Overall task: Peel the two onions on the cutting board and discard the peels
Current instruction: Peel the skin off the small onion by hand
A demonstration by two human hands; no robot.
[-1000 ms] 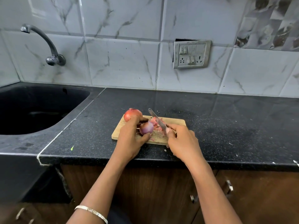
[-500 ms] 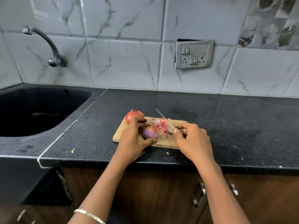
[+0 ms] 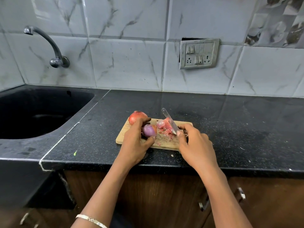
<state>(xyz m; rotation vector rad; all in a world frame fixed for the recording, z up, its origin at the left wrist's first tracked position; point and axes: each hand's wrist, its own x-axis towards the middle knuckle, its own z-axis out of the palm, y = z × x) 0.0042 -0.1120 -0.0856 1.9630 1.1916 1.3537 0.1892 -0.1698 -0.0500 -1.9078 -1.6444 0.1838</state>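
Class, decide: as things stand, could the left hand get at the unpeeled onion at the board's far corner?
Probably yes: the unpeeled onion sits just beyond the left hand, nothing between them. But that hand grips the purple onion, so it would likely have to put that down first.

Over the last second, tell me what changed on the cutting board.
The right hand, gripping the knife, drew rightward away from the purple onion; the peels now lie between them. Unchanged: the left hand holds that onion, and the unpeeled onion sits at the far-left corner of the cutting board.
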